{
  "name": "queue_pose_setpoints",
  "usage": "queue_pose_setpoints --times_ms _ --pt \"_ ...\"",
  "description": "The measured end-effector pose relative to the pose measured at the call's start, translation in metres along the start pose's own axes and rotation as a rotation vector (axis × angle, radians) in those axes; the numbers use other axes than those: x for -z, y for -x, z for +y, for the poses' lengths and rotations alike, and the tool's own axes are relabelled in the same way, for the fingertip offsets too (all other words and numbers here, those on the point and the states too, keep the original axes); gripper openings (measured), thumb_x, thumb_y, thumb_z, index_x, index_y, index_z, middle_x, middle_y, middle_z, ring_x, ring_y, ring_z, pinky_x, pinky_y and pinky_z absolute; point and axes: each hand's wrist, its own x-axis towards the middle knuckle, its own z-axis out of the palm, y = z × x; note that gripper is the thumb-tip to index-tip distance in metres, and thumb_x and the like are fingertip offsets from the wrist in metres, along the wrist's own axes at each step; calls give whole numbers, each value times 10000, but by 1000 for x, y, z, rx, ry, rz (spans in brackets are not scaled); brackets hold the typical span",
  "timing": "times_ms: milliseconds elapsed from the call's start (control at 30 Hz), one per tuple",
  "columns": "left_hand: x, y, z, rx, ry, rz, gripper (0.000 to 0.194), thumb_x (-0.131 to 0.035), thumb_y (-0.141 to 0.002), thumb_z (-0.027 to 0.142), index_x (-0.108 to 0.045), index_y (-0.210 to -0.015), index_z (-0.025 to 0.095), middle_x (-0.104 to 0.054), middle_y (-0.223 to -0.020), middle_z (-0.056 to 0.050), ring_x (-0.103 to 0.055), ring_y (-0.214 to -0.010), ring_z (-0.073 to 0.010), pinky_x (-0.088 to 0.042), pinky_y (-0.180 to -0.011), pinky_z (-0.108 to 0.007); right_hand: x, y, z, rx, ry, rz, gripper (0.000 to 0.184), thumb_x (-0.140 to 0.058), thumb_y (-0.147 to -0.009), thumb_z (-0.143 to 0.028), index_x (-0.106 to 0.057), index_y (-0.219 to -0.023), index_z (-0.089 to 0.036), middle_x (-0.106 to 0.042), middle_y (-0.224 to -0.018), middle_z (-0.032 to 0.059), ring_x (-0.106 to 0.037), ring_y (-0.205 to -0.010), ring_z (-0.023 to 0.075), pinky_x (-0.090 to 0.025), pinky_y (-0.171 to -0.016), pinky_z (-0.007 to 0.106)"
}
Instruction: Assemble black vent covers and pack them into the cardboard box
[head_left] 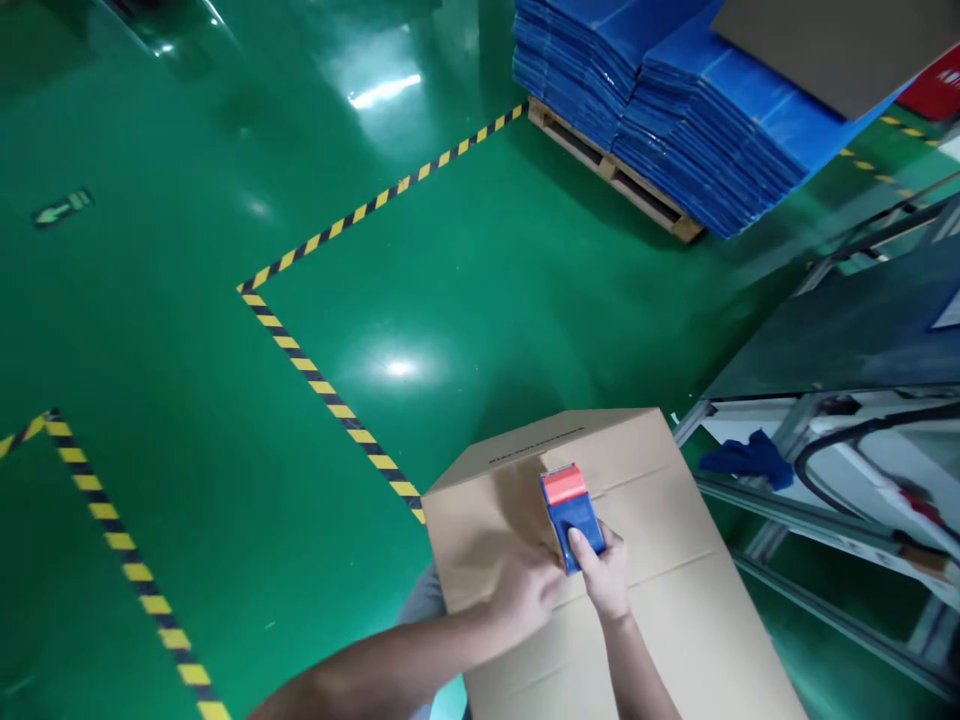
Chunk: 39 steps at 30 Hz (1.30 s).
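A large cardboard box stands in front of me, with printed text on its far side. Above its top face, my right hand grips a blue tape dispenser with a red front part, the thumb lying across its near end. Close against the dispenser's left side is my left hand, slightly blurred, its fingers curled and pinched together. What those fingers hold, if anything, is hidden. The forearms reach in over the box from below.
Stacked blue folded sheets rest on a wooden pallet, with a brown board on top. At right stands a metal-framed bench with a blue cloth on its lower part. Yellow-black tape marks the green floor.
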Motion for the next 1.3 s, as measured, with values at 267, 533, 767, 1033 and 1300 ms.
queue_pose_setpoints --times_ms 267,533,767,1033,1300 --pt "99 -102 40 281 383 -49 522 -652 -775 634 -695 -856 121 -711 -896 -134 -683 -803 -227 -552 -711 -317 -2 -4 -1 -18 -49 -46 433 -705 -755 -570 -581 -663 -166 -481 -542 -15 -427 -496 128 -403 -478 252" --pt "93 -149 47 319 301 111 172 -762 -796 228 -661 -715 116 -657 -652 -12 -617 -607 -125 -534 -673 -272 -2 10 -37 -158 13 -45 508 -666 -757 -657 -604 -723 -154 -544 -587 17 -504 -541 164 -430 -503 264" --pt "136 -227 26 278 56 241 200 -660 -935 298 -635 -875 109 -647 -777 -6 -631 -694 -128 -562 -711 -294 23 49 -32 -318 172 -32 580 -596 -731 -738 -646 -728 -160 -570 -596 39 -521 -573 197 -422 -520 276" --pt "73 -228 -47 384 -264 -81 355 -669 -922 365 -620 -1202 152 -587 -1299 -110 -565 -1189 -269 -458 -1045 -518 9 33 -16 -343 264 28 585 -591 -689 -768 -591 -648 -184 -541 -538 26 -500 -528 184 -405 -522 279" --pt "84 -222 -37 421 -515 -160 358 -591 -959 443 -639 -1137 137 -613 -1248 -118 -561 -1192 -267 -412 -1073 -528 9 32 -1 -254 170 12 588 -567 -717 -777 -525 -597 -203 -456 -507 -3 -407 -483 146 -337 -494 272"
